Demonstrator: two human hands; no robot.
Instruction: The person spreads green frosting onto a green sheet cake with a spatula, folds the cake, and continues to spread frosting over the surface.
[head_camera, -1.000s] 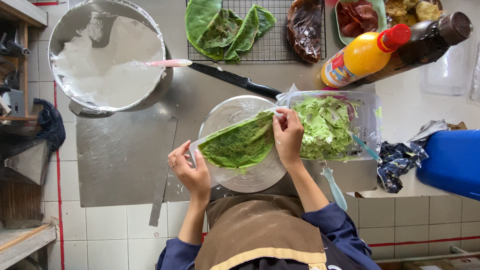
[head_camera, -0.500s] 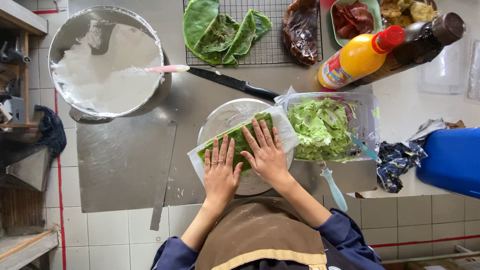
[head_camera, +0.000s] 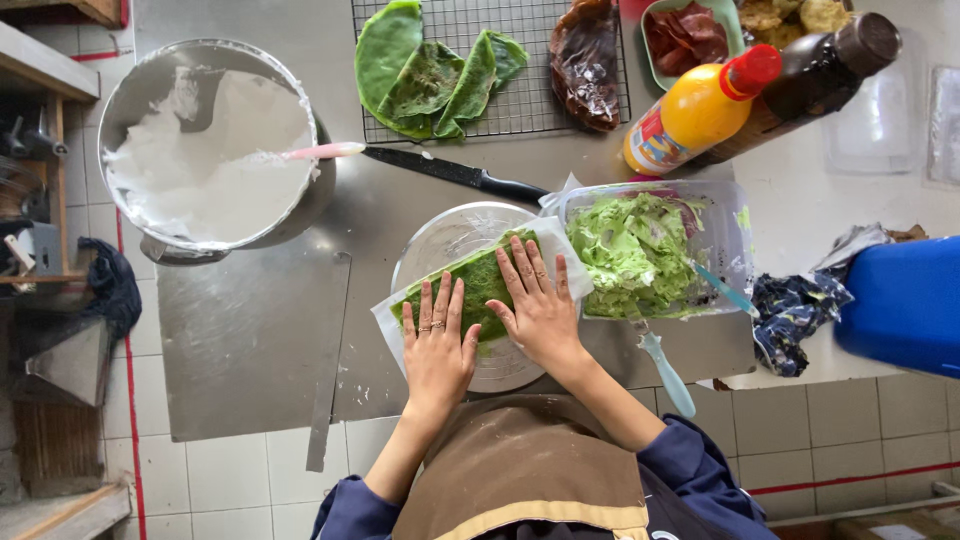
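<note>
Two flat, open palms press on our folded green crepe (head_camera: 478, 285): left hand (head_camera: 438, 345) and right hand (head_camera: 540, 305), fingers spread, gripping nothing. The crepe is dark green, speckled, lying on white paper (head_camera: 385, 325) over a round plate (head_camera: 440, 240) at the counter's (head_camera: 250, 340) front edge.

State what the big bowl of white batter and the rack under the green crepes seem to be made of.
Big bowl: probably stainless steel, given its dull grey sheen and reflective rim. Rack: thin dark metal wire, seen as a fine open grid; any coating is unclear.
</note>
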